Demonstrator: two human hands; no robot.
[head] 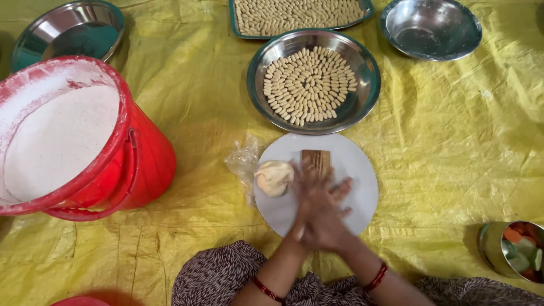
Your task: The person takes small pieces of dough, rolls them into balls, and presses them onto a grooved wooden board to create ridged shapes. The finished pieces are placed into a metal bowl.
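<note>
From my seat I see both hands pressed palm against palm at the lower centre of the frame, above a round white board (362, 187). The left hand (309, 218) and right hand (331, 212) are blurred with motion, fingers stretched out rather than curled; I cannot tell whether any dough sits between the palms. Each wrist carries one red bangle (375, 277), two in all.

On the board I count two things: one pale lump of dough (273, 177) at its left edge, just beside the hands, and one small ribbed wooden block (316, 159) near the top, partly covered by fingertips. One crumpled clear plastic bag (242, 161) lies touching the board's left rim.

Directly above the board stands one round steel plate (365, 73) filled with small shaped dough pieces (309, 85) laid in rings; they are far too many for me to count. Above that, at the top edge, one green-rimmed tray (238, 31) holds more of the same pieces in rows.

I count two further steel vessels holding nothing that I can see: one bowl (430, 25) at upper right, one round dish (68, 31) at upper left. One red plastic bucket (147, 164) of white flour fills the left side. One steel tin (493, 249) with coloured contents sits at lower right. Everything rests on a yellow plastic sheet (453, 141).
</note>
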